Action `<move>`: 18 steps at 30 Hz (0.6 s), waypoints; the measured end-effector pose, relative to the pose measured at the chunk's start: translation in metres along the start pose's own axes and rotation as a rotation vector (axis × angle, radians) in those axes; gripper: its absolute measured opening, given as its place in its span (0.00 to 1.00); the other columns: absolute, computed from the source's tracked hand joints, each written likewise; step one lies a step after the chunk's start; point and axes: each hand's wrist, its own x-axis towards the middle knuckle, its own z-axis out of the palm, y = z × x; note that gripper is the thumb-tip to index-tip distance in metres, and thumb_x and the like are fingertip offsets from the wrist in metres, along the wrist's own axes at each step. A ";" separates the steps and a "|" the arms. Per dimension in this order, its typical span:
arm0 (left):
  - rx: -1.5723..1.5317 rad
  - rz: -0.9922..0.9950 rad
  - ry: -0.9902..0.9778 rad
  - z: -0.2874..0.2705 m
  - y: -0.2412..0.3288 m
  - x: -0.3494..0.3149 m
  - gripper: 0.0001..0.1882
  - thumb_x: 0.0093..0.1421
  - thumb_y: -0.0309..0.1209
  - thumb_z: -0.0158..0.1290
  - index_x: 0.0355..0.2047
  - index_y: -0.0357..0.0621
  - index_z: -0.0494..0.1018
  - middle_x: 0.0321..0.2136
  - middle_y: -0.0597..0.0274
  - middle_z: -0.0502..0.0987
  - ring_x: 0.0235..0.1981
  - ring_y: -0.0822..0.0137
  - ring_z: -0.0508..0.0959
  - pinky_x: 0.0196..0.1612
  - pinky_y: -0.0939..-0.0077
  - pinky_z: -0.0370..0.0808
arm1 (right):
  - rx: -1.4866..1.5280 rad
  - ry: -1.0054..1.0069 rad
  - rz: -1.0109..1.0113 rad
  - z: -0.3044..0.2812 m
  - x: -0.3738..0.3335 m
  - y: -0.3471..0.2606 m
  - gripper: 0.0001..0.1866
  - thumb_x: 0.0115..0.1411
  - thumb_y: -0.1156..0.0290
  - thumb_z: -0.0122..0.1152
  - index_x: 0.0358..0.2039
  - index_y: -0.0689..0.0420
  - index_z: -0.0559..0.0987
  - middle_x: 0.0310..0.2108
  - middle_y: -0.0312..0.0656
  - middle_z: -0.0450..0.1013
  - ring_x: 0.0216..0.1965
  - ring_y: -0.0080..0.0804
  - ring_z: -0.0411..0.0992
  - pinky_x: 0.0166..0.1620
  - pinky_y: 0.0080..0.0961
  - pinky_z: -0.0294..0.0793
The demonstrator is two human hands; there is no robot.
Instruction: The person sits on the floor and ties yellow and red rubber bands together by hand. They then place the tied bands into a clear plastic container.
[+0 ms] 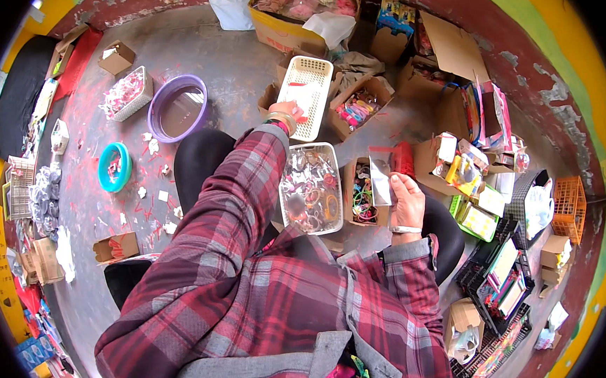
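Note:
My left hand (pixel 288 113) reaches into a long cream plastic basket (pixel 317 67) with slotted walls. Its fingers are curled around something small and reddish that I cannot make out, and a red strip (pixel 297 85) lies farther up in the basket. My right hand (pixel 408 203) pinches the edge of a pale, flat packet (pixel 381 183), thin and partly see-through. Under that packet, a cardboard box (pixel 349 186) holds colourful bands. Directly before me, a second cream basket (pixel 306 146) is filled with hair ties and small wrapped pieces. A red bundle (pixel 403 161) sits beyond my right hand.
At left on the floor stand a purple basin (pixel 158 129), a turquoise basin (pixel 127 166) and a white basket (pixel 143 95) of pink pieces, among red scraps. Open cartons (pixel 285 32) line the far side. Black crates (pixel 474 279) and an orange crate (pixel 569 205) stand at right.

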 end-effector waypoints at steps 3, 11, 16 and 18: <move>0.858 0.200 -0.150 0.009 -0.011 0.001 0.17 0.58 0.40 0.43 0.41 0.43 0.71 0.37 0.57 0.75 0.38 0.61 0.76 0.38 0.68 0.73 | -0.025 0.007 0.005 0.003 -0.001 -0.002 0.07 0.55 0.74 0.55 0.33 0.65 0.75 0.25 0.38 0.72 0.23 0.22 0.71 0.27 0.18 0.74; -0.228 -0.433 0.695 -0.009 0.073 -0.039 0.13 0.51 0.28 0.53 0.37 0.39 0.71 0.35 0.52 0.75 0.37 0.58 0.76 0.38 0.66 0.72 | -0.072 0.008 0.032 -0.008 -0.006 -0.007 0.08 0.55 0.71 0.57 0.34 0.61 0.75 0.24 0.39 0.74 0.21 0.23 0.72 0.24 0.14 0.68; -0.676 0.166 -0.370 -0.031 0.157 -0.137 0.11 0.54 0.33 0.52 0.37 0.43 0.70 0.34 0.63 0.75 0.38 0.70 0.75 0.32 0.73 0.69 | -0.059 0.014 0.061 -0.007 -0.010 -0.009 0.10 0.55 0.70 0.56 0.35 0.61 0.75 0.25 0.41 0.75 0.22 0.26 0.73 0.24 0.14 0.65; -0.981 -0.244 -0.676 -0.053 0.210 -0.194 0.12 0.55 0.38 0.53 0.37 0.47 0.70 0.35 0.68 0.74 0.39 0.75 0.73 0.33 0.80 0.66 | -0.051 0.005 0.063 -0.008 -0.011 -0.007 0.11 0.54 0.70 0.58 0.36 0.61 0.76 0.25 0.42 0.75 0.23 0.25 0.73 0.25 0.14 0.65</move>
